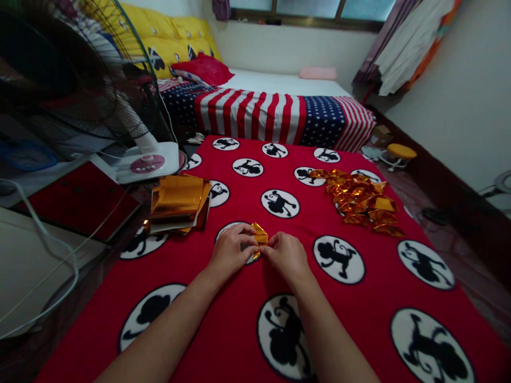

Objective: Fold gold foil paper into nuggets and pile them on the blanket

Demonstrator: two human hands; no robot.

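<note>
A small piece of folded gold foil paper (260, 235) lies between my hands near the middle of the red cloth (223, 330) with its monkey pattern. My left hand (235, 248) pinches its left side, fingers curled. From the right, my right hand (285, 256) grips the paper's lower right edge between thumb and fingertips. A stack of flat gold sheets (178, 199) rests to the left, with pale edges showing. On the right sits a pile of folded gold pieces (359, 199). The underside of the held paper is hidden.
At the left stands a fan (147, 157) on a white base, beside a dark red board (80, 199) and a white cable (74, 266). Behind the cloth is a bed with a striped and starred cover (255, 114). A yellow stool (401, 151) stands at the right.
</note>
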